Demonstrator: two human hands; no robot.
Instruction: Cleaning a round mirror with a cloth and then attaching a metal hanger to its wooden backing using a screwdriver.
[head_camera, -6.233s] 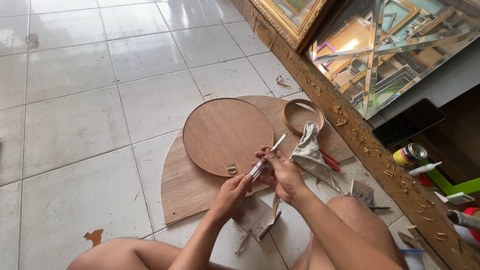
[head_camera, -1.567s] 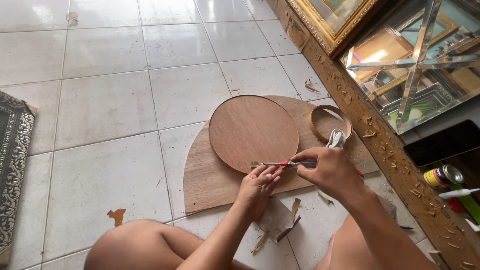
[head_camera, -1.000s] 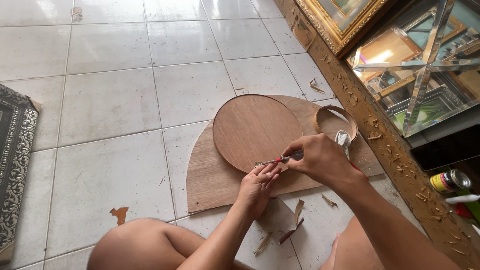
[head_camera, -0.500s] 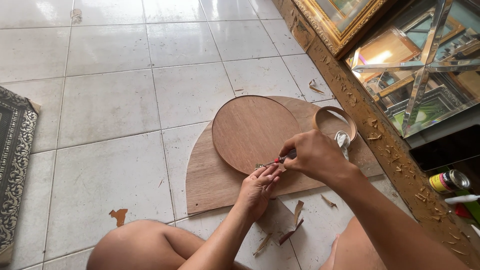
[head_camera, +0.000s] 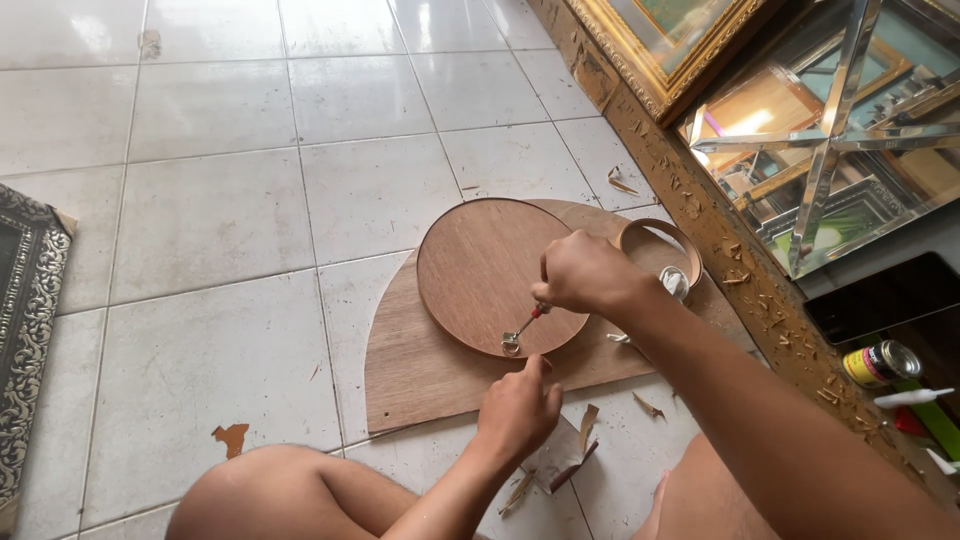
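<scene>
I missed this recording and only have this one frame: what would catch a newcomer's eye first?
In mid-frame, the right hand drives a small screwdriver at a metal ring hanger near the round wooden board's near edge. The left hand rests just below. At upper right, a gilded frame leans beside mirrored panels.

1. Right hand (head_camera: 585, 272) is closed in a fist, knuckles up, wrist bent down, gripping a thin tool handle
2. Right forearm runs from the lower right corner up and left to the hand
3. Left hand (head_camera: 518, 408) is curled, fingertips pointing up and pressed down just below the right hand
4. Left forearm rises from the bottom edge, above a bent bare knee
</scene>
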